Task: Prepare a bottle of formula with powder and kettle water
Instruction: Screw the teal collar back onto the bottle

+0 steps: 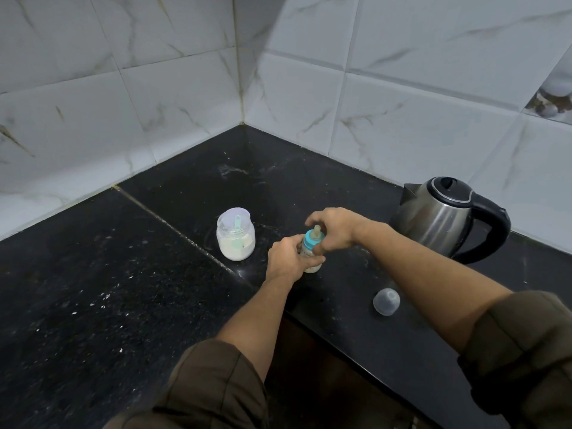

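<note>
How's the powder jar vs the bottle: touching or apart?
Apart. Head view shows black counter between the powder jar and the left hand gripping the bottle.

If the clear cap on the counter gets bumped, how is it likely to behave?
The cap looks like thin clear plastic, so probably very light and easily sent skidding on the glossy counter. Its rounded dome suggests it could roll or rock if on its side; I cannot tell how it rests. Nothing stands beside it to stop it.
</note>
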The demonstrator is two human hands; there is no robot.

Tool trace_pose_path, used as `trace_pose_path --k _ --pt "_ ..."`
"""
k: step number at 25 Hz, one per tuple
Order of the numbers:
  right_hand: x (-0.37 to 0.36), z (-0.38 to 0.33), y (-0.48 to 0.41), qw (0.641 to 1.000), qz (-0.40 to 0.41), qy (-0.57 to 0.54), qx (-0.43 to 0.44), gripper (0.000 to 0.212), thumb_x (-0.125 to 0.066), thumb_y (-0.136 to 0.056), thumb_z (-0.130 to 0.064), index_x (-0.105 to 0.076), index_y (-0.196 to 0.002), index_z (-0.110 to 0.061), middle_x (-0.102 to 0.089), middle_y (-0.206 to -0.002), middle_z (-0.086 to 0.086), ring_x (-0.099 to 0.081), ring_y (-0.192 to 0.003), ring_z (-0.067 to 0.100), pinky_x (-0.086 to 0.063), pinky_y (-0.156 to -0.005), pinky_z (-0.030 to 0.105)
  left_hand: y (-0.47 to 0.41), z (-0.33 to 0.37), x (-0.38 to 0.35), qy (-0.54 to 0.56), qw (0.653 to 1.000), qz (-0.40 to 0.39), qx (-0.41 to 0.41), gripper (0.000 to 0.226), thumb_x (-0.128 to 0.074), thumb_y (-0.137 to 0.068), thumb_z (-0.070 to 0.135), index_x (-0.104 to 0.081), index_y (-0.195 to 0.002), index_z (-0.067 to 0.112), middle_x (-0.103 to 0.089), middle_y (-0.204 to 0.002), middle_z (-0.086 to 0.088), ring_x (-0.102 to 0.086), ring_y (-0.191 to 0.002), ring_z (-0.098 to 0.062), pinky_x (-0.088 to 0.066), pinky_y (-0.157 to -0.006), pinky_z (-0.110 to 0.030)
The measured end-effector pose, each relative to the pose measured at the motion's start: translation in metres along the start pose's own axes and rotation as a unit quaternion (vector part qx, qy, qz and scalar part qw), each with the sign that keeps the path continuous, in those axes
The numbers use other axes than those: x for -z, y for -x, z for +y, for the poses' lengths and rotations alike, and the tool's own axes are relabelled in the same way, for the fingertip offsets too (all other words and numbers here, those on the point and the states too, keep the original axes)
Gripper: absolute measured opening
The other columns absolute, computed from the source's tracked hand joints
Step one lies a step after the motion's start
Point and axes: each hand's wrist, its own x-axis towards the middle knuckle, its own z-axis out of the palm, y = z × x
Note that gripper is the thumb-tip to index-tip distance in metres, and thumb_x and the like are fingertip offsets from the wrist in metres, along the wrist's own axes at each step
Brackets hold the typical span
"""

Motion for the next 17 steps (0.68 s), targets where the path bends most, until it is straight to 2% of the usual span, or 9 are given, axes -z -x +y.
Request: trace_pose_path --k 1,3,6,8,10,12,13,15,17 --pt "-0.0015 0.0001 0.0005 1.0 0.0 0.014 -0.005 0.054 -0.081 -0.078 -0.042 -0.065 -0.126 -0.025 -0.071 -0.115 -0.001 -0.068 -0.096 0.02 -0.061 -0.085 0.039 -0.0007 -0.0009 -0.0006 0.0 1.0 -0.001 -0.002 0.062 -0.092 -0.072 0.043 -0.07 -0.127 0.026 -0.077 -0.111 0.007 -0.07 -0.111 -0.015 -0.055 -0.103 -0.046" --pt "-0.0057 -0.0022 0.0025 0.997 0.041 0.052 -0.046 0.043 -0.074 -0.082 -0.057 -0.072 -0.105 -0.021 -0.072 -0.093 -0.001 -0.068 -0.083 0.018 -0.059 -0.073 0.036 0.0003 -0.0009 -0.0003 0.005 1.0 0.003 -0.005 0.059 -0.092 -0.071 0.041 -0.072 -0.125 0.027 -0.078 -0.108 0.008 -0.07 -0.109 -0.013 -0.055 -0.103 -0.045" --pt "-0.0061 -0.0063 0.0041 0.985 0.092 0.112 -0.092 0.067 -0.056 -0.081 -0.082 -0.069 -0.082 -0.017 -0.066 -0.073 -0.003 -0.064 -0.066 0.017 -0.052 -0.058 0.031 0.0006 -0.0008 0.0012 0.007 1.0 0.01 -0.003 0.053 -0.092 -0.073 0.037 -0.075 -0.123 0.029 -0.076 -0.111 0.006 -0.067 -0.113 -0.014 -0.053 -0.104 -0.044" --pt "-0.0035 -0.0057 0.0036 0.992 0.094 0.064 -0.061 0.062 -0.067 -0.077 -0.076 -0.067 -0.103 -0.019 -0.066 -0.092 -0.006 -0.066 -0.083 0.019 -0.058 -0.071 0.037 -0.0001 -0.0007 0.0011 0.005 1.0 0.009 -0.005 0.051 -0.092 -0.073 0.038 -0.075 -0.121 0.03 -0.077 -0.107 0.006 -0.068 -0.109 -0.014 -0.054 -0.103 -0.043" --pt "-0.0015 -0.004 0.0038 0.998 0.036 0.044 -0.002 0.064 -0.08 -0.077 -0.054 -0.057 -0.13 -0.027 -0.058 -0.114 -0.005 -0.062 -0.102 0.02 -0.057 -0.088 0.04 0.0001 -0.0003 0.0014 0.008 1.0 0.006 -0.007 0.052 -0.092 -0.071 0.04 -0.074 -0.119 0.029 -0.078 -0.101 0.009 -0.07 -0.104 -0.012 -0.055 -0.1 -0.042" --pt "-0.0035 -0.0044 0.0043 0.998 0.018 0.06 0.012 0.053 -0.08 -0.08 -0.041 -0.062 -0.127 -0.026 -0.064 -0.117 -0.002 -0.061 -0.099 0.018 -0.057 -0.085 0.036 -0.0002 -0.0003 0.0009 -0.003 1.0 0.004 -0.005 0.056 -0.092 -0.07 0.043 -0.073 -0.121 0.029 -0.077 -0.103 0.009 -0.07 -0.105 -0.012 -0.056 -0.1 -0.042" --pt "-0.0051 -0.006 0.0048 0.997 0.037 0.064 -0.008 0.045 -0.078 -0.082 -0.045 -0.067 -0.12 -0.022 -0.068 -0.11 -0.001 -0.063 -0.094 0.018 -0.057 -0.08 0.035 -0.0003 -0.0008 0.0005 -0.004 1.0 0.005 -0.004 0.056 -0.092 -0.07 0.044 -0.073 -0.12 0.03 -0.077 -0.102 0.009 -0.07 -0.105 -0.011 -0.056 -0.1 -0.042" --pt "-0.0069 -0.008 0.0042 0.992 0.075 0.084 -0.053 0.055 -0.073 -0.08 -0.065 -0.071 -0.109 -0.019 -0.07 -0.095 -0.001 -0.067 -0.085 0.019 -0.059 -0.074 0.037 -0.0006 -0.0015 0.0005 0.0 1.0 0.007 -0.005 0.051 -0.092 -0.069 0.043 -0.075 -0.115 0.031 -0.077 -0.095 0.009 -0.071 -0.1 -0.011 -0.057 -0.098 -0.041" --pt "-0.0096 -0.0058 0.0014 0.993 0.084 0.074 -0.048 0.071 -0.073 -0.075 -0.074 -0.066 -0.122 -0.022 -0.069 -0.107 -0.003 -0.067 -0.096 0.021 -0.06 -0.082 0.04 -0.001 -0.0017 0.0014 0.001 1.0 0.002 -0.005 0.045 -0.091 -0.072 0.041 -0.075 -0.112 0.03 -0.077 -0.091 0.009 -0.07 -0.098 -0.012 -0.057 -0.097 -0.042"
